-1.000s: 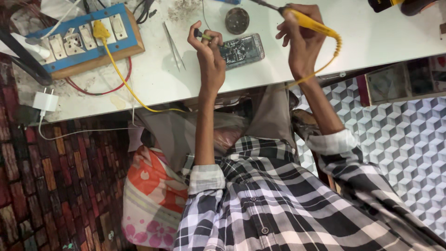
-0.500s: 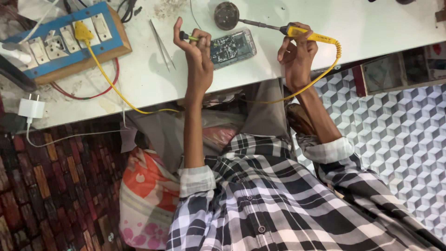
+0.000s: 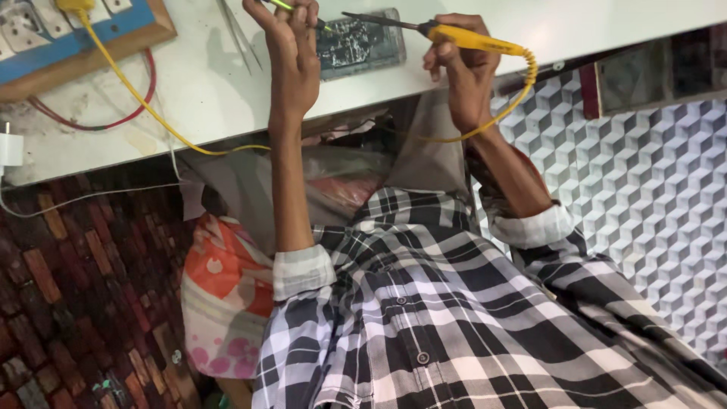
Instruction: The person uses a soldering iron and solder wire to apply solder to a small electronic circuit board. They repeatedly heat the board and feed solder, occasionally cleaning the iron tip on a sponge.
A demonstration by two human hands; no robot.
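table (image 3: 469,53): white top; a slip here can be caused by the crowding near its front edge, where the work is done.
socket board (image 3: 83,34): blue face, wooden frame, at the table's far left; the plug can be tugged loose if the yellow cord (image 3: 136,95) is pulled tight by a wide sweep of the iron.
circuit board (image 3: 356,44): lies flat near the table's front edge, between the two hands; it can be scorched or shifted if the hot tip is pressed down hard, since it does not appear to be clamped.
soldering iron (image 3: 454,34): yellow handle, dark tip over the board's right part; a burn to the left fingers is judged possible, as they are kept close to the tip.
right hand (image 3: 462,72): raised, wrist bent, fingers closed around the iron's handle.
left hand (image 3: 291,53): forearm stretched forward, fingers pinched on a thin green-tipped tool (image 3: 291,9) just beside the board.
tweezers (image 3: 235,30): lie untouched, left of the left hand.
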